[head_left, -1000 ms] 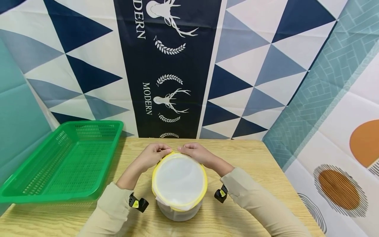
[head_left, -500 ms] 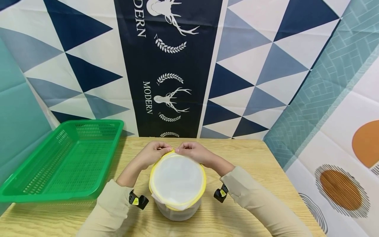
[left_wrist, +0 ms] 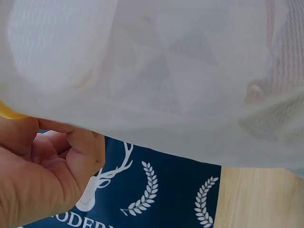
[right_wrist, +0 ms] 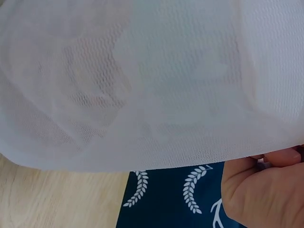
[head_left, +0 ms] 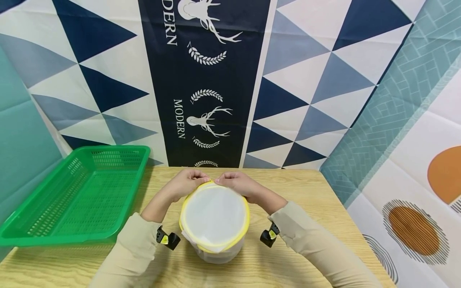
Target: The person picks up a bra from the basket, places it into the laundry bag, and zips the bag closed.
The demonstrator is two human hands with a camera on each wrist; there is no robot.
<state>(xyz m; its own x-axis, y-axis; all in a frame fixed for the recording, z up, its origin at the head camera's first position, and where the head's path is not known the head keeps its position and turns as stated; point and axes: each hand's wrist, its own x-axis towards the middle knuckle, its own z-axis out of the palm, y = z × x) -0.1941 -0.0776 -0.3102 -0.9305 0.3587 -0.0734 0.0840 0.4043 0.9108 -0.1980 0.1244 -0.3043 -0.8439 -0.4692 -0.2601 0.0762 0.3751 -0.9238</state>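
A round white mesh laundry bag (head_left: 216, 216) with yellow trim is in front of me on the table, its flat top facing up in the head view. At its far rim my left hand (head_left: 185, 185) pinches the yellow edge between thumb and curled fingers. Close beside it, my right hand (head_left: 239, 185) pinches the same edge from the right. The bag's translucent mesh wall (left_wrist: 166, 85) fills most of the left wrist view, with the left hand (left_wrist: 47, 175) at lower left. Mesh also fills the right wrist view, where the right hand (right_wrist: 266, 185) shows at lower right, its fingertips mostly hidden.
To the left, a green plastic basket (head_left: 122, 208) with perforated walls sits on the wooden table (head_left: 295, 224). Behind the table hangs a patterned backdrop (head_left: 212, 80) with triangles and deer heads. Black wrist cameras hang beneath both cuffs.
The bag has shifted slightly left and away from me, its far rim rising a little between the hands. Both hands stay at the far rim, drawn a bit nearer each other.
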